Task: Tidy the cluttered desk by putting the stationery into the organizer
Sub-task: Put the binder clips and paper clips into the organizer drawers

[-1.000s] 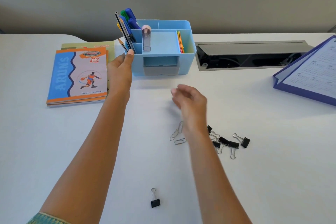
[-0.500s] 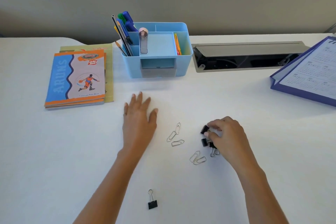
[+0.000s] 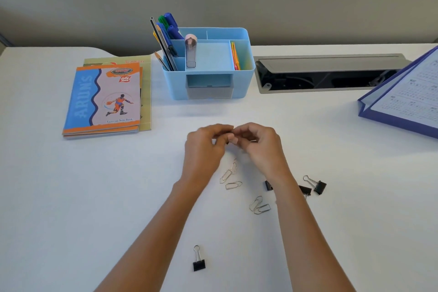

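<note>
1. The left hand [image 3: 203,147] and right hand [image 3: 258,144] meet at mid-desk. Their fingers are curled, and the fingertips pinch a small dark item [image 3: 228,142] between them. What the item is cannot be told.
2. The organizer [image 3: 174,85] stands straight ahead, beyond the hands. Its long axis runs left to right. Both hands are about equally near.
3. Only bare desk [image 3: 71,197] lies between the hands and the organizer, so nothing blocks a forward reach.
4. Loose paper clips [image 3: 231,174] lie just behind the hands, toward the person.
5. Black binder clips [image 3: 316,185] lie beside the right forearm. One lone binder clip [image 3: 199,262] lies nearest the person.
6. Notebooks [image 3: 104,99] lie left of the organizer. A recessed cable tray [image 3: 327,73] and a blue folder [image 3: 403,102] lie to its right.
</note>
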A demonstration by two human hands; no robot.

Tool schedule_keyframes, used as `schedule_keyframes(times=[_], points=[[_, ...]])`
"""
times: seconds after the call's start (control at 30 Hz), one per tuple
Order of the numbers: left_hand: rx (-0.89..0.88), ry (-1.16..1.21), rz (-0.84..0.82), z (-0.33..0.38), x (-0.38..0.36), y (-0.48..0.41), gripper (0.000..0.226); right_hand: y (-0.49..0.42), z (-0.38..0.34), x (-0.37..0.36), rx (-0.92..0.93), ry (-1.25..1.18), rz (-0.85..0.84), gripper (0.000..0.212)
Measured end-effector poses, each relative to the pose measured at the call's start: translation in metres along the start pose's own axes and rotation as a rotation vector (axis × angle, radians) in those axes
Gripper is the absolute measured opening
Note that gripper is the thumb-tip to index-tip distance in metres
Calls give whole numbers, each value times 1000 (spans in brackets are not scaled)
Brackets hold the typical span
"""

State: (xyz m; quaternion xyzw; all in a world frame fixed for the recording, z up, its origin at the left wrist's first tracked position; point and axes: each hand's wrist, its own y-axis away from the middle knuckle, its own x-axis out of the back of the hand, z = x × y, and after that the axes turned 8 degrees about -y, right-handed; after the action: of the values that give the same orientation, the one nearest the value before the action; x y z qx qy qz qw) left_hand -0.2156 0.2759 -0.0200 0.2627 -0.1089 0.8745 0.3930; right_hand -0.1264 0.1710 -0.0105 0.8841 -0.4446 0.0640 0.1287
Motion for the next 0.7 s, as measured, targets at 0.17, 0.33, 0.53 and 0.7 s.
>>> schedule_keyframes(times=[0.17,0.33,0.53,0.7], points=[[-70,79,254,11,29,-17,14,9,-1,27,46,125,79,18],[-267,-25,564,18,69,-50,17,45,13,70,-11,710,-224,32],[-362,-301,441,28,67,-75,21,64,25,70,95,751,-183,23],[-453,-466,317,33,62,-78,20,56,24,67,71,659,-137,9]])
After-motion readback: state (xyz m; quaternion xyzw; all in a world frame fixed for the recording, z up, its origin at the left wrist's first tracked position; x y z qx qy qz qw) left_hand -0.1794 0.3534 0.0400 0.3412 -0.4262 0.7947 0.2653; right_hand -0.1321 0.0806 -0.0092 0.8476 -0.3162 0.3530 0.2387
